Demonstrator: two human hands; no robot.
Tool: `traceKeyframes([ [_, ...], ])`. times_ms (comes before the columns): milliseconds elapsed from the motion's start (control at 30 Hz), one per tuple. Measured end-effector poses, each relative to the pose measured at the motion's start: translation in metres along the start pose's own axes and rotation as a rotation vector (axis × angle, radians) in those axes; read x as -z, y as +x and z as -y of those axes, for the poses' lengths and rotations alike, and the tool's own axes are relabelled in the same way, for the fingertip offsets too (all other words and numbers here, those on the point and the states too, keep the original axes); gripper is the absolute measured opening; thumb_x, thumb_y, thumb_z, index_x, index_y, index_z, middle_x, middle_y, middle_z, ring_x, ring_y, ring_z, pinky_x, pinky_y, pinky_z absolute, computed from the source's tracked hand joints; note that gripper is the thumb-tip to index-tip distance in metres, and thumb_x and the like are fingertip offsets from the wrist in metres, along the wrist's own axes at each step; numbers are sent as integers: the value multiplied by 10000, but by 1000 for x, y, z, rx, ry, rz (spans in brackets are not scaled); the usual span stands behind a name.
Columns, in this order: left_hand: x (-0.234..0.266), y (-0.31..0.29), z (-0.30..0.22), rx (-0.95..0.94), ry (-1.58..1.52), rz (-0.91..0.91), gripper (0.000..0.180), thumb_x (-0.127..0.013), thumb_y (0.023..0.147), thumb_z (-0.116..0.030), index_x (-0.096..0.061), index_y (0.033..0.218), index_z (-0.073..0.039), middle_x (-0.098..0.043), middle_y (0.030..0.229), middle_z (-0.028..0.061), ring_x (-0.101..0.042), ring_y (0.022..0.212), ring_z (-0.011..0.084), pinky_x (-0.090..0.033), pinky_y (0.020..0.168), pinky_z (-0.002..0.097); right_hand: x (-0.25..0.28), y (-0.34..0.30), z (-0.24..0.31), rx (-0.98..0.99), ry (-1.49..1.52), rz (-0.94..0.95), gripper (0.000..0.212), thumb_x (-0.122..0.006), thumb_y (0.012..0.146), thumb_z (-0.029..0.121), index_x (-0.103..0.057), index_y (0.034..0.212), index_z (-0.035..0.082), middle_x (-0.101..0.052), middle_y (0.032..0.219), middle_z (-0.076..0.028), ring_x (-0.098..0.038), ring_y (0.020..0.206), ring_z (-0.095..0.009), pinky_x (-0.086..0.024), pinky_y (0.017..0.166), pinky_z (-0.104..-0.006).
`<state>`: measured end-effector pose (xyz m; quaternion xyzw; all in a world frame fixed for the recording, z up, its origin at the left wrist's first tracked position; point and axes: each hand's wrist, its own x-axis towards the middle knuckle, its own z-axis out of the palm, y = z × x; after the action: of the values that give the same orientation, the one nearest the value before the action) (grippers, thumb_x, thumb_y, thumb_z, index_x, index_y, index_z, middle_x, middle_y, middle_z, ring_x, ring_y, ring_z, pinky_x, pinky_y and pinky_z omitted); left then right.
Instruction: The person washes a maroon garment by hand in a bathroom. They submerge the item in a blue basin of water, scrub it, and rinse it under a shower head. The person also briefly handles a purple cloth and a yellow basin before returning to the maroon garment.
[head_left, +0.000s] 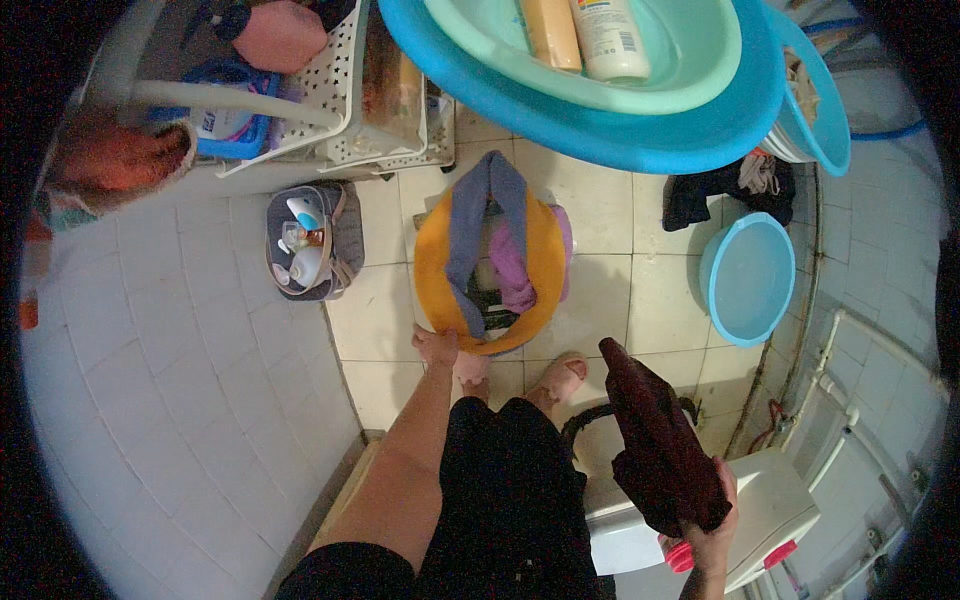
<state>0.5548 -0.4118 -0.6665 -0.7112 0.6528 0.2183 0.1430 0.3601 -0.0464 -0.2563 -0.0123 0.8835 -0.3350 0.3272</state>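
Head view, left hand [436,346]: gripping the near rim of the yellow-and-grey bag [435,268] between fingers and thumb.
Yellow-and-grey bag: open-topped on the tiled floor [600,300], purple cloth [513,268] showing inside.
Right hand [716,525]: clenched around the near end of the dark red cloth [655,445].
Dark red cloth: extending forward beyond the fingers.

We log a yellow-and-grey cloth loop [436,262], gaping in a rough oval; nearer us, to its right, a dark maroon cloth [658,440], bunched lengthwise.
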Motion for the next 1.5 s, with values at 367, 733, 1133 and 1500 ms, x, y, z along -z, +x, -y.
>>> traceKeyframes([
  [367,106,-106,-35,-896,32,315,528,-594,778,-94,-376,1253,-21,-385,1242,236,-401,1130,400,-365,953,447,11,-14,46,89,186,-59,706,-664,528,-22,-493,1205,82,-461,1262,-156,-434,1188,-294,-320,1026,-392],
  [733,302,-213,-128,-1368,50,886,682,-649,766,-176,-302,1339,-46,-398,1272,219,-398,1184,358,-339,988,428,69,-89,128,133,631,-304,564,-659,592,-67,-510,1118,69,-474,1199,-135,-474,1121,-254,-362,980,-350],
  [1133,382,-467,-270,-1854,-74,1192,930,-729,695,-257,-167,1409,-58,-204,1438,196,-210,1332,360,-205,1078,460,133,-104,124,277,737,-502,518,-684,619,-47,-522,1098,68,-476,1212,-128,-469,1133,-246,-369,966,-350],
  [1500,349,-553,-319,-1555,-148,1166,755,-664,717,-124,-271,1360,-78,-513,1201,206,-539,1082,344,-441,897,414,205,-65,94,325,809,-351,619,-714,644,-35,-455,1198,55,-434,1234,-117,-441,1157,-238,-346,991,-347],
])
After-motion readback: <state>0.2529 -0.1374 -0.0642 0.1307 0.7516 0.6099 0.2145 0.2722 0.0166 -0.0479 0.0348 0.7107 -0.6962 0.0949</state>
